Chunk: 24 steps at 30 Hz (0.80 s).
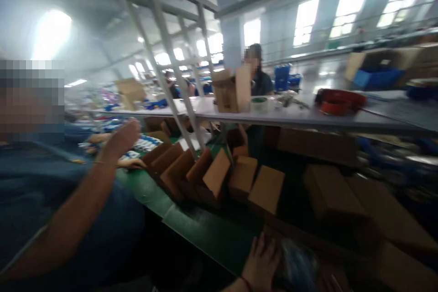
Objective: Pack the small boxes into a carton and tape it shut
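The blue-wrapped bundle (296,264) sits at the bottom edge of my view, blurred, right against the near side of the green conveyor belt (205,232). My left hand (262,260) lies flat with fingers spread just beside it, touching its left side — released, not gripping anything. My right hand (330,280) is only a smear at the frame's bottom, right of the bundle; I cannot tell whether it is released or clenched.

Beyond my hands, a row of small brown cardboard boxes (239,178) stands on the belt, several with flaps up and leaning against one another. Larger flat cartons (331,194) lie to the right of them.

On my left a co-worker in a dark blue top reaches out, their hand (121,139) raised, fingers loose, above the belt's far stretch. A white slanted frame (171,64) rises from the line. Behind it runs a long grey tabletop (308,118) carrying an opened carton (231,91) and a red tub (338,100) — another person sits behind that carton.
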Tool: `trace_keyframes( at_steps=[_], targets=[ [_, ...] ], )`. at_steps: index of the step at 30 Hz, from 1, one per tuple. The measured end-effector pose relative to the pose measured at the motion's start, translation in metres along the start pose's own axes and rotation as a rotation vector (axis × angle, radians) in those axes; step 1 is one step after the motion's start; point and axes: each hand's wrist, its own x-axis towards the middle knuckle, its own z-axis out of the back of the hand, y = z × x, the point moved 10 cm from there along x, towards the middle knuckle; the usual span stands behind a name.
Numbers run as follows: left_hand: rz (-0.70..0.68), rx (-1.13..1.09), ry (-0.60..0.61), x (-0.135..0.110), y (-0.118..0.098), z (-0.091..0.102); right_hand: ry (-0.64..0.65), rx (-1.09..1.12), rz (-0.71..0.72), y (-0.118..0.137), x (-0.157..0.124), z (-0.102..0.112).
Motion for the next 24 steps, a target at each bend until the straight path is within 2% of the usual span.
trace_keyframes(
  at_steps=[2,3,4,5,6,7,9,11,13,16,20,24],
  targets=[
    [-0.155,0.026,0.089,-0.017,-0.086,-0.098,0.113,-0.003,-0.178,-0.009,-0.035,0.011],
    [-0.227,0.033,0.114,-0.035,-0.122,-0.135,0.259,0.067,-0.234,-0.011,-0.044,0.008],
    [-0.288,0.029,0.132,-0.054,-0.15,-0.161,0.344,0.158,-0.287,-0.015,-0.048,0.01],
    [-0.335,0.016,0.146,-0.07,-0.17,-0.178,0.36,0.261,-0.334,-0.021,-0.047,0.018],
    [-0.367,-0.007,0.161,-0.082,-0.182,-0.186,0.287,0.342,-0.477,-0.038,-0.047,0.032],
    [-0.387,-0.03,0.172,-0.089,-0.189,-0.188,0.178,0.38,-0.606,-0.055,-0.051,0.049],
    [-0.397,-0.071,0.192,-0.089,-0.192,-0.179,0.014,0.424,-0.802,-0.078,-0.07,0.073],
    [-0.381,-0.106,0.213,-0.082,-0.19,-0.166,0.035,0.458,-0.855,-0.078,-0.093,0.071],
    [-0.359,-0.136,0.234,-0.075,-0.189,-0.158,0.13,0.474,-0.816,-0.066,-0.109,0.056],
    [-0.349,-0.153,0.259,-0.072,-0.193,-0.157,0.156,0.283,-0.72,-0.049,-0.111,0.047],
    [-0.346,-0.141,0.274,-0.074,-0.197,-0.163,0.245,0.02,-0.594,-0.037,-0.079,0.033],
    [-0.346,-0.125,0.26,-0.076,-0.194,-0.167,0.414,0.03,-0.504,-0.027,-0.05,0.002]
  ],
)
